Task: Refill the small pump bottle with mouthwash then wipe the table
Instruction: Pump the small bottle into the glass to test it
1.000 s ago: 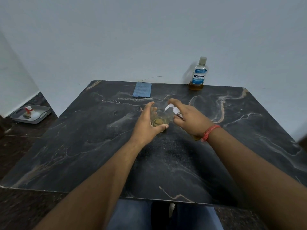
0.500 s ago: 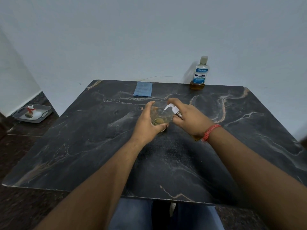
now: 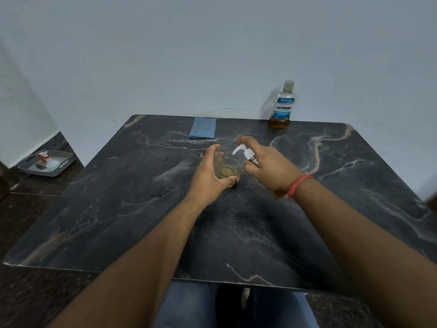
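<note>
Dark marble table against plain pale wall; dark floor, grey tray perhaps holding a sprayer.

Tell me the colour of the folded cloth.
Light blue cloth, best seen in the head view.

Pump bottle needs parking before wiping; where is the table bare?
The table is bare along its left half, left of the left hand, and on the right, beyond the right hand holding the pump bottle. Occupied: the far edge by the blue cloth and Listerine bottle, the middle by the glass.
</note>
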`<move>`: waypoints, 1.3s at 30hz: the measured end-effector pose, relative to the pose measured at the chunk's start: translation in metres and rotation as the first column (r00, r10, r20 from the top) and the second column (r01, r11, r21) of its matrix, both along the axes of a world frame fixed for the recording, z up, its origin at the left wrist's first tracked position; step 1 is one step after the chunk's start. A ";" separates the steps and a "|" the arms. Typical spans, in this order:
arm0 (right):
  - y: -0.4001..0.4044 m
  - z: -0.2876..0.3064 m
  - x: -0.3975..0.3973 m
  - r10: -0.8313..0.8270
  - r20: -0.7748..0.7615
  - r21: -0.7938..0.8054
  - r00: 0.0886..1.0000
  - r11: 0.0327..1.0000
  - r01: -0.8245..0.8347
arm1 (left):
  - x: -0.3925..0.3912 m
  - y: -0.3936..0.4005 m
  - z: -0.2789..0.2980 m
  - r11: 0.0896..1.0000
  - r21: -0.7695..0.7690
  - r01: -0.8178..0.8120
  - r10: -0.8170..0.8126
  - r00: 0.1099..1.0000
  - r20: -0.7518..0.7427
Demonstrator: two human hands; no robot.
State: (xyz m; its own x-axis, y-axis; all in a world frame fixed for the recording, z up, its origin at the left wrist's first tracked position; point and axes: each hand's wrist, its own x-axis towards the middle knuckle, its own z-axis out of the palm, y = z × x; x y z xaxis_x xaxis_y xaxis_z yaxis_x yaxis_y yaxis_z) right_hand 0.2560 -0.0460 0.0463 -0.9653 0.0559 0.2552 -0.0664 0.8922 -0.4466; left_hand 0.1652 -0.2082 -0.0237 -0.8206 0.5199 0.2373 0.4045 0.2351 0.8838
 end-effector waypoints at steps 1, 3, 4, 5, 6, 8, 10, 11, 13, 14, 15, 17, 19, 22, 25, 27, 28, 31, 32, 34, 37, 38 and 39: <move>0.000 0.000 0.000 -0.003 0.003 0.004 1.000 1.000 0.003 | 0.000 0.000 0.000 1.000 -0.002 0.000 0.000 1.000 0.001; -0.001 0.001 0.001 -0.008 0.011 0.010 1.000 1.000 0.008 | 0.000 0.000 0.000 1.000 -0.008 0.001 -0.001 1.000 -0.001; -0.001 0.001 0.001 -0.010 0.015 0.008 1.000 1.000 0.010 | 0.000 0.000 0.001 1.000 -0.011 0.001 -0.001 1.000 -0.002; -0.001 0.001 0.001 -0.011 0.014 0.004 1.000 1.000 0.011 | 0.000 0.000 0.001 1.000 -0.014 0.000 0.000 1.000 -0.004; -0.001 0.001 0.001 -0.009 0.010 -0.006 1.000 1.000 0.009 | 0.000 -0.001 0.001 1.000 -0.015 -0.001 0.001 1.000 -0.004; -0.001 0.000 0.002 -0.001 -0.006 -0.026 1.000 1.000 0.001 | 0.001 -0.001 0.003 1.000 -0.016 0.000 -0.001 1.000 -0.006; -0.001 0.000 0.003 -0.004 -0.012 -0.032 1.000 0.999 0.003 | 0.002 -0.002 0.004 1.000 -0.018 0.005 -0.006 1.000 -0.006; 0.000 0.000 0.004 -0.009 -0.014 -0.036 1.000 0.999 0.008 | 0.002 -0.002 0.005 1.000 -0.016 0.008 -0.008 1.000 -0.004; 0.000 -0.002 0.006 -0.020 -0.023 -0.045 1.000 0.999 0.019 | 0.002 -0.002 0.005 1.000 -0.016 0.007 -0.007 1.000 0.006; 0.000 -0.002 0.007 -0.025 -0.028 -0.054 0.999 0.998 0.024 | 0.002 -0.002 0.006 1.000 -0.013 0.008 -0.007 1.000 0.019; 0.000 -0.004 0.009 -0.032 -0.033 -0.068 0.999 0.997 0.030 | 0.003 -0.002 0.006 1.000 -0.007 0.009 -0.009 0.999 0.036; 0.000 -0.007 0.011 -0.055 -0.049 -0.114 0.997 0.992 0.049 | 0.002 -0.003 0.006 1.000 0.001 0.009 -0.009 0.998 0.067; 0.002 -0.011 0.012 -0.090 -0.088 -0.162 0.992 0.984 0.075 | 0.001 -0.005 0.006 1.000 0.001 0.006 -0.006 0.996 0.090; 0.011 -0.017 0.011 -0.151 -0.132 -0.280 0.980 0.954 0.109 | -0.001 -0.005 0.005 1.000 -0.004 0.013 -0.012 0.993 0.119; 0.021 -0.023 0.011 -0.169 -0.152 -0.388 0.974 0.917 0.099 | 0.001 -0.005 0.005 1.000 0.001 0.022 -0.021 0.991 0.131; 0.025 -0.024 0.012 -0.221 -0.138 -0.428 0.965 0.892 0.143 | 0.001 -0.005 0.006 1.000 0.008 0.027 -0.028 0.990 0.140; 0.027 -0.024 0.013 -0.248 -0.128 -0.449 0.960 0.878 0.167 | 0.001 -0.005 0.006 1.000 0.012 0.028 -0.030 0.989 0.144; 0.031 -0.024 0.014 -0.300 -0.118 -0.513 0.947 0.835 0.200 | 0.002 -0.005 0.006 0.999 0.013 0.029 -0.031 0.988 0.151; 0.032 -0.025 0.014 -0.307 -0.118 -0.525 0.944 0.826 0.203 | 0.002 -0.005 0.006 0.999 0.014 0.030 -0.032 0.988 0.153; 0.035 -0.029 0.016 -0.306 -0.118 -0.534 0.945 0.822 0.199 | 0.002 -0.005 0.005 0.999 0.016 0.033 -0.035 0.987 0.154; 0.039 -0.034 0.018 -0.286 -0.129 -0.529 0.949 0.830 0.178 | 0.002 -0.005 0.006 0.999 0.013 0.034 -0.035 0.988 0.153; 0.041 -0.035 0.019 -0.280 -0.133 -0.526 0.951 0.833 0.172 | 0.002 -0.005 0.006 0.999 0.012 0.033 -0.035 0.987 0.154; 0.043 -0.036 0.018 -0.277 -0.134 -0.516 0.951 0.840 0.172 | 0.002 -0.005 0.007 0.999 0.008 0.032 -0.033 0.988 0.153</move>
